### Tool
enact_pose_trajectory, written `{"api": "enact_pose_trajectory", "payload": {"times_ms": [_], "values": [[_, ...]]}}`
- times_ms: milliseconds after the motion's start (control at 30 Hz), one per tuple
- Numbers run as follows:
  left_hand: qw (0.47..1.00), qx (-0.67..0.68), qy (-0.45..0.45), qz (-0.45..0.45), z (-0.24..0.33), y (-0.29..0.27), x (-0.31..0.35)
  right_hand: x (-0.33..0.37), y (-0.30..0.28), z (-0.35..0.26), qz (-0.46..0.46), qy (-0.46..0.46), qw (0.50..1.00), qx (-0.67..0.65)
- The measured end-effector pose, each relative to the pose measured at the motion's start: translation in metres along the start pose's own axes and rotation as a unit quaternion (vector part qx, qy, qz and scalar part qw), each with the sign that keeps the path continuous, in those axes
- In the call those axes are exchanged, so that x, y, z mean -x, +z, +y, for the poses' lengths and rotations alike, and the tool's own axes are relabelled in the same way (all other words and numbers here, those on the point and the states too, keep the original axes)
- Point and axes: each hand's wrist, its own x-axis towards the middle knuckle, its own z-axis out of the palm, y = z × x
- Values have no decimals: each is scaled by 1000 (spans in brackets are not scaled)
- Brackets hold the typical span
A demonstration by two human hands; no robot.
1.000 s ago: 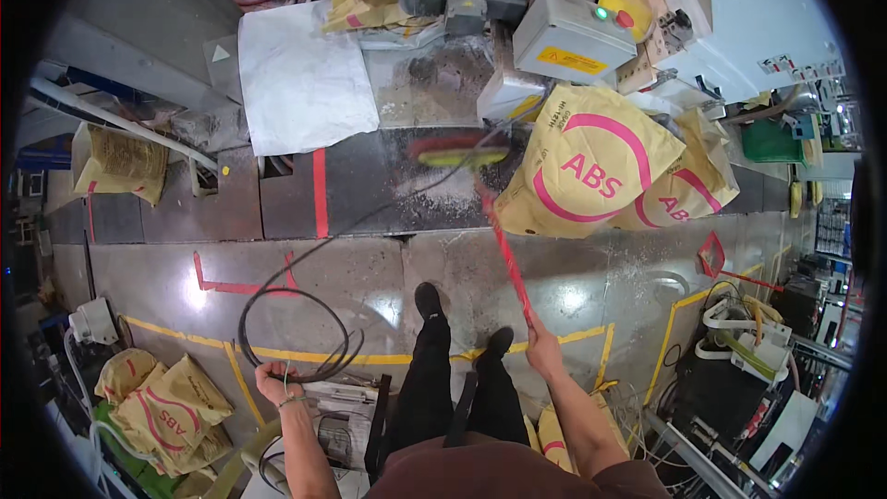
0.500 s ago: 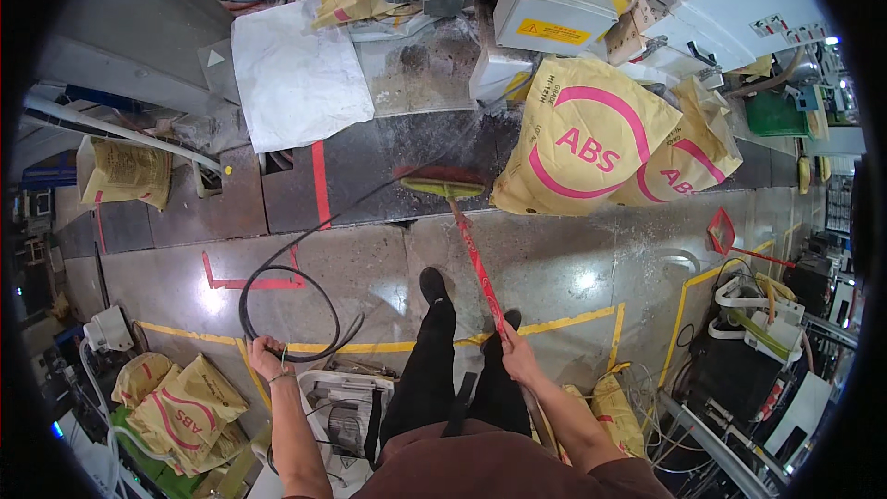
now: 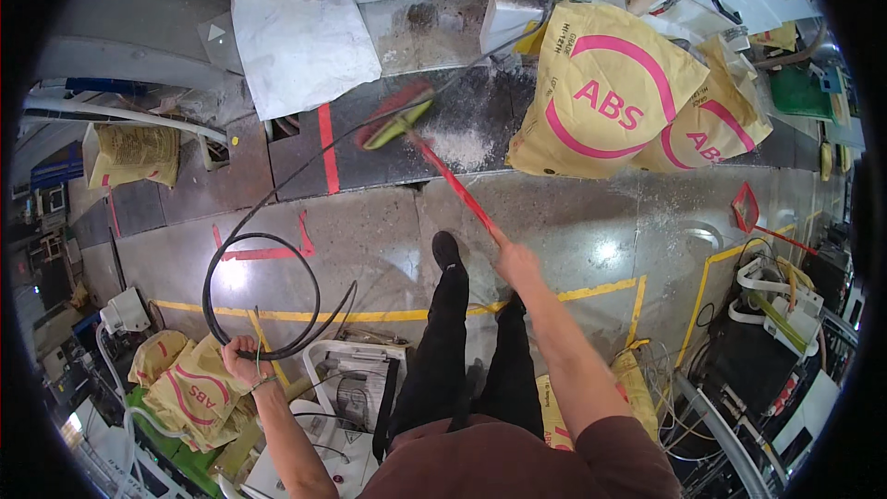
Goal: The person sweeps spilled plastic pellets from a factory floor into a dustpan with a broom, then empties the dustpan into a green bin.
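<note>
My right hand [image 3: 517, 261] grips the red handle of a broom [image 3: 459, 187]. The broom's yellow-green and red head, slightly blurred, rests on the dark floor plates, left of a patch of pale granules [image 3: 462, 149]. In my left hand [image 3: 242, 359] is a looped black cable [image 3: 317, 286], its fingers wrapped round the coils. From the loops the cable runs up and right, passing by the broom head toward the machine base.
Large tan sacks with pink markings [image 3: 605, 97] stand right of the granules. A white sheet [image 3: 305, 42] lies at the far left. A red dustpan [image 3: 745, 208] is on the floor at right. More tan sacks [image 3: 194, 397] sit at lower left, beside a white machine [image 3: 319, 453].
The broom head has swung left and farther away, uncovering the granules. My right arm reaches farther forward. My left hand has shifted left with the cable loops. The view has tilted toward me.
</note>
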Motion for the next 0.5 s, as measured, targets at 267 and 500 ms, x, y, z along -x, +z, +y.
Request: {"api": "enact_pose_trajectory", "payload": {"times_ms": [267,500], "values": [[999,-1,-37,32,-31,-9,33,164,58,90,-94,153,983,-34],[995,-54,-62,47,-48,-8,46,265,51,114,-47,181,981,-43]]}}
